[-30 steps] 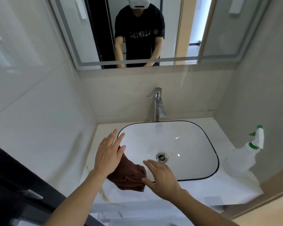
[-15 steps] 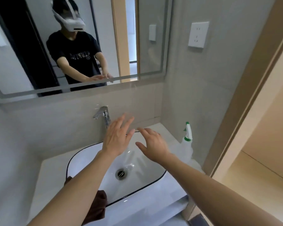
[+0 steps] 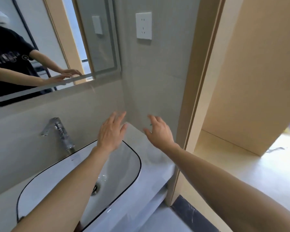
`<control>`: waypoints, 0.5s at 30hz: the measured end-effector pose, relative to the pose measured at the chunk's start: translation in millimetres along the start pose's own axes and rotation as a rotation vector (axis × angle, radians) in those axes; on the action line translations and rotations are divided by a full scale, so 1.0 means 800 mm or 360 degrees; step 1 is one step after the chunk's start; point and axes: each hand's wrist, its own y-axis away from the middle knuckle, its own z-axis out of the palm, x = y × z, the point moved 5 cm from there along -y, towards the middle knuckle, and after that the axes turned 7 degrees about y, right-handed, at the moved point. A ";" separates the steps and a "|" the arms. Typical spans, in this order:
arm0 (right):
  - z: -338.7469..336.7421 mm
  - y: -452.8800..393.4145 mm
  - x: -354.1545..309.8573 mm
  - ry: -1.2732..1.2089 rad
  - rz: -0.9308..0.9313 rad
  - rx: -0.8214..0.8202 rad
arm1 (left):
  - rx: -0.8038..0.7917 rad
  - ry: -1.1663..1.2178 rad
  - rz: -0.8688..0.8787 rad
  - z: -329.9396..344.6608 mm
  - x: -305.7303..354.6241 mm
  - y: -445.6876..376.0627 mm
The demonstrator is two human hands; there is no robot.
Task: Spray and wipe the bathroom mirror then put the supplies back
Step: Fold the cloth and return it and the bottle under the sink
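Mirror (image 3: 40,47) hangs upper left above the tiled backsplash, reflecting a person in a black shirt with both arms out. Left hand (image 3: 111,131) — fingers spread, nothing held — hovers over the right end of the white basin (image 3: 57,174). Right hand (image 3: 158,131) is open too, fingers curled loosely, empty, above the countertop (image 3: 147,148) corner by the side wall. Chrome faucet (image 3: 60,133) stands behind the basin; white outlet (image 3: 143,25) sits on the wall above.
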 end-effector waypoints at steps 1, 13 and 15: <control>0.000 0.000 0.015 -0.0011 0.0073 0.0012 | -0.0022 0.0054 0.0003 0.009 0.002 -0.007; 0.073 -0.021 0.103 -0.0094 0.0485 -0.0219 | -0.0205 0.0859 -0.0333 0.085 -0.002 -0.062; 0.090 -0.027 0.106 -0.0146 0.0510 -0.0232 | -0.0256 0.0975 -0.0419 0.105 -0.004 -0.064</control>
